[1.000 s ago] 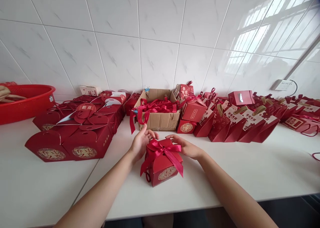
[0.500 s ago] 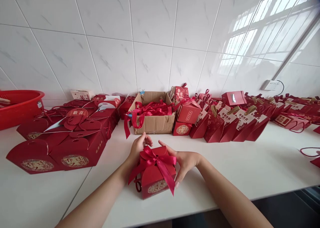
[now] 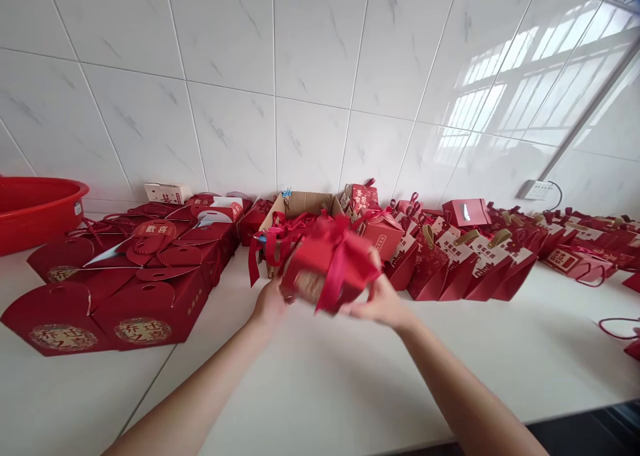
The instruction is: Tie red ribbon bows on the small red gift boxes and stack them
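Between both hands a red gift box (image 3: 305, 259) with a ribbon bow (image 3: 336, 253) is held up off the white table, tilted and blurred by motion. My left hand (image 3: 273, 303) grips its lower left side, the fingers partly hidden behind it. On the box's right side, my right hand (image 3: 383, 303) is closed round the edge, thumb toward the front. Directly behind the gift box stands an open cardboard box (image 3: 310, 203) with loose red ribbons (image 3: 280, 239) in it, some hanging over its front.
Large red boxes (image 3: 143, 309) crowd the left, beside a red plastic basin (image 3: 40, 216). Rows of small red gift boxes (image 3: 475, 266) stand along the right. A power socket (image 3: 536, 190) is on the tiled wall. The white table's (image 3: 310, 389) front edge runs below.
The bow-tied gift box has been lifted from the table and carried forward toward the cardboard box. Both hands have moved with it and closed on its sides.
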Demonstrator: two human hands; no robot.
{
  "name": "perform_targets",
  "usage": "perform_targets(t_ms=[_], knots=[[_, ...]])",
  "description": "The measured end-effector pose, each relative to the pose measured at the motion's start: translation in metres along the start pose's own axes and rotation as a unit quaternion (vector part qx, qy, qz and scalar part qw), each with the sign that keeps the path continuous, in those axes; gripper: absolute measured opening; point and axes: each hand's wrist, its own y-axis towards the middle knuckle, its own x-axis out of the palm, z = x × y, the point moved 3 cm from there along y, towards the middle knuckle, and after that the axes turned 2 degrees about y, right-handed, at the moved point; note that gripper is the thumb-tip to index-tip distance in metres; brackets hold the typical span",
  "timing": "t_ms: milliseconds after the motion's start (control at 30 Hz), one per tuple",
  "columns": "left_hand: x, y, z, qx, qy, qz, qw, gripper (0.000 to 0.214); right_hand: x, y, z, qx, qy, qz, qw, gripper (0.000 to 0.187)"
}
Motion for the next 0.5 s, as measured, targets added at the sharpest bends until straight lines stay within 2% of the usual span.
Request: perform_targets(t_ms=[67, 133, 200, 300, 367, 433, 500], knots=[[0.002, 0.0, -0.003, -0.02, -0.007, 0.0, 1.0, 0.033, -0.03, 0.018, -0.026, -0.046, -0.041, 0.17, 0.984, 0.078], [0.003, -0.002, -0.003, -0.033, -0.01, -0.004, 0.999, 0.036, -0.059, 0.032, -0.049, -0.103, -0.076, 0.324, 0.937, 0.07], [0.005, -0.004, -0.001, -0.039, -0.009, -0.011, 0.999, 0.038, -0.082, 0.042, -0.062, -0.142, -0.084, 0.423, 0.891, 0.072], [0.006, -0.007, 0.002, -0.042, 0.0, -0.02, 0.999, 0.041, -0.103, 0.05, -0.055, -0.166, -0.081, 0.487, 0.854, 0.074], [0.007, -0.007, 0.002, -0.043, 0.006, -0.024, 0.999, 0.042, -0.111, 0.053, -0.037, -0.141, -0.11, 0.509, 0.842, 0.076], [0.006, -0.006, 0.001, -0.047, 0.006, -0.023, 0.999, 0.041, -0.114, 0.058, -0.016, -0.05, -0.161, 0.495, 0.853, 0.083], [0.006, -0.005, 0.001, -0.051, -0.002, -0.02, 0.998, 0.04, -0.117, 0.061, 0.003, 0.074, -0.212, 0.444, 0.867, 0.088]])
